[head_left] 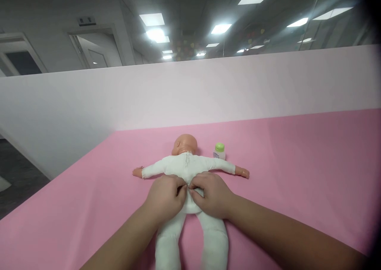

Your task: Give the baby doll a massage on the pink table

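Observation:
A baby doll (pixel 188 164) with a white cloth body lies face down, its arms spread to both sides and its head away from me. Over its lower back, my left hand (pixel 166 196) is closed in a pinch on the white cloth. Close beside it, my right hand (pixel 212 194) pinches the cloth too, thumb against bent fingers. The fingertips of both hands nearly meet at the middle of the back. Whether a fold of skin-like cloth or a seam sits between them is too small to tell.
Beyond the doll's right-hand arm stands a small clear bottle (pixel 219 153) with a green cap. Everything rests on a pink table surface (pixel 297 174). A white panel (pixel 190 91) rises along the back edge, and another side of it runs down on the left.

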Tool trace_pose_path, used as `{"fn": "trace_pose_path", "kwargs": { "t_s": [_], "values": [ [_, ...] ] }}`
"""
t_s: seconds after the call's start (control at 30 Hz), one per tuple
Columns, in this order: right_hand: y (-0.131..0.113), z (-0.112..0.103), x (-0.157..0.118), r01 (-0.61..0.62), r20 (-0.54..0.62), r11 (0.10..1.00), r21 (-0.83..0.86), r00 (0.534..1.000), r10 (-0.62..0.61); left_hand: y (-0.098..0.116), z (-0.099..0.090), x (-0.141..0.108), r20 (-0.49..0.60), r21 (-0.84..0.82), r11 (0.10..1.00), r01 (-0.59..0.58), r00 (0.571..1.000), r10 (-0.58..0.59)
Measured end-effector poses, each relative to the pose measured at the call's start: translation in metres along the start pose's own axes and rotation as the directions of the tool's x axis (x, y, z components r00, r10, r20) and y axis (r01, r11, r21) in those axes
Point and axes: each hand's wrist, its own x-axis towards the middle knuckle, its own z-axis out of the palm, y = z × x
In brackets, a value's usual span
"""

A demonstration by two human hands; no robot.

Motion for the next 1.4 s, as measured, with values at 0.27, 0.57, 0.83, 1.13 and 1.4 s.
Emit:
{"fn": "trace_pose_path", "kwargs": {
  "t_s": [0.27, 0.57, 0.83, 1.13, 1.4],
  "values": [
    [0.012, 0.003, 0.002, -0.204, 0.033, 0.888, 0.411, 0.977, 0.210, -0.004, -0.003, 0.001, -0.035, -0.083, 0.995, 0.063, 0.997, -0.066],
    [0.020, 0.007, 0.003, -0.136, -0.225, 0.963, 0.231, 0.956, 0.189, 0.001, 0.006, 0.000, -0.219, 0.094, 0.988, -0.124, 0.965, 0.142],
    [0.009, 0.006, 0.005, -0.053, -0.037, 0.995, -0.086, 0.998, 0.050, 0.001, 0.005, 0.004, -0.062, -0.028, 1.000, -0.002, 0.998, 0.000],
    [0.015, 0.006, 0.001, -0.001, -0.133, 0.999, -0.046, 0.991, -0.005, 0.003, 0.004, -0.002, -0.142, 0.174, 0.980, -0.094, 0.983, 0.120],
    [0.017, 0.009, 0.000, -0.033, -0.154, 0.994, -0.105, 0.988, 0.016, -0.004, 0.011, -0.001, -0.146, 0.199, 0.975, -0.096, 0.981, 0.126]
  ]
}}
